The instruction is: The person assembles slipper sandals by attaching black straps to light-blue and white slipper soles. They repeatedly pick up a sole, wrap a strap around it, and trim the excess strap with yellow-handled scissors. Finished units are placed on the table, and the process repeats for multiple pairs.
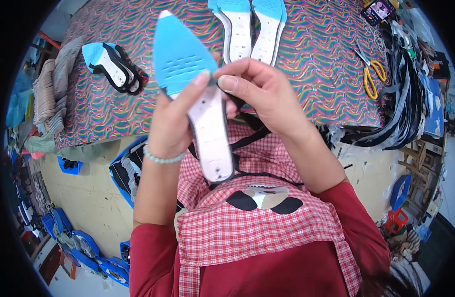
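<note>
Checked apron [252, 232] fills lower centre. Mid-frame, the left hand [175, 116] grips a sole [212, 133]; the right hand [267, 94] pinches black strip [237, 101] at its side: heel [216, 166] edged, blue toe [180, 47] seemingly still to do.

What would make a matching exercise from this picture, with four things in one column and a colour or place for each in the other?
Things:
1. Scissors
2. Bracelet
3. Insole nearest the camera
4. Apron

Colours and places:
A. Held in the left hand
B. Red and white checks
C. Yellow handles
D. Pale greenish all round

Right pairs: 1-C, 2-D, 3-A, 4-B
</note>
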Motion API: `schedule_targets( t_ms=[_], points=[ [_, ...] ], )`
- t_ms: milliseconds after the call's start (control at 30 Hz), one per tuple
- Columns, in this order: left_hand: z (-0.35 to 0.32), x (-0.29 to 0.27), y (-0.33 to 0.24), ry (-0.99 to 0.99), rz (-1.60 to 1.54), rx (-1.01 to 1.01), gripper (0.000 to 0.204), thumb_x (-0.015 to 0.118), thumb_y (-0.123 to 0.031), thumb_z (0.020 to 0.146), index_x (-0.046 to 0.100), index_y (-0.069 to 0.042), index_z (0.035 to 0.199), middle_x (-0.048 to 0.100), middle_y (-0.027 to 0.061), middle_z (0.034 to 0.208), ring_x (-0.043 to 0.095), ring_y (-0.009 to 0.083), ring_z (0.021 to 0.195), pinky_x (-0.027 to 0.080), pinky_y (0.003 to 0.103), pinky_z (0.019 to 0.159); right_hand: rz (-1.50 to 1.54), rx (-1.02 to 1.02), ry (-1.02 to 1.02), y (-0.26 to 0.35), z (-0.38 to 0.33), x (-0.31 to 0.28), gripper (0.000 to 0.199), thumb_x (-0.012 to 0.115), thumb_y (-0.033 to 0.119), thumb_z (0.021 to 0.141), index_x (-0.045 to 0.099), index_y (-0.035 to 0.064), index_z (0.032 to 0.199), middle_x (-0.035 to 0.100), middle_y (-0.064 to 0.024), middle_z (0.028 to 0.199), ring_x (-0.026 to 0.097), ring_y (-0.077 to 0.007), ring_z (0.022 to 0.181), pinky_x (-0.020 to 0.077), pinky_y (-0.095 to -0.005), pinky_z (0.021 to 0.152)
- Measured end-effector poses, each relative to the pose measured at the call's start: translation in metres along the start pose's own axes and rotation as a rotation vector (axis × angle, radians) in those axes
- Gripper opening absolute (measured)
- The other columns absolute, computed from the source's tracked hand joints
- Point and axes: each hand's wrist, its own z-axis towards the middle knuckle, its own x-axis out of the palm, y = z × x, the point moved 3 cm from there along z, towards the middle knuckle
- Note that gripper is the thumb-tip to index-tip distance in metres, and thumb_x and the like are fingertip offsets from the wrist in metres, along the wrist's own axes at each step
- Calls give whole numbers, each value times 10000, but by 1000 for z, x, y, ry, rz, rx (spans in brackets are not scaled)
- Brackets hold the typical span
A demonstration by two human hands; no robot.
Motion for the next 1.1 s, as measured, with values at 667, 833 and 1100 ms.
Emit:
schedule_targets(
  t_ms=[667,833,1100],
  points=[
    [-33,9,12,-248,229,382,296,578,-50,900,528,44,1176,600,172,1160,602,198,1022,474,313,899,-21,-70,-210,-2,-27,10,185,712,102,826,629,2,958,656,-34,883,612,-77,814,502,-212,724],
    [-37,17,4,-217,449,436,289,567,-92,908,558,42,1163,563,198,1223,563,232,1099,448,347,938,-599,-571,-289,-1,-32,10,157,724,95,782,660,15,901,624,-72,872,620,-154,796,497,-276,710],
    [-11,21,-24,308,583,650,536,441,-426,967,564,52,1178,567,179,1213,434,295,1270,354,420,1022,-492,-168,41,20,-26,26,279,549,274,944,635,9,944,584,-79,751,563,-156,721,456,-300,675]
  ],
)
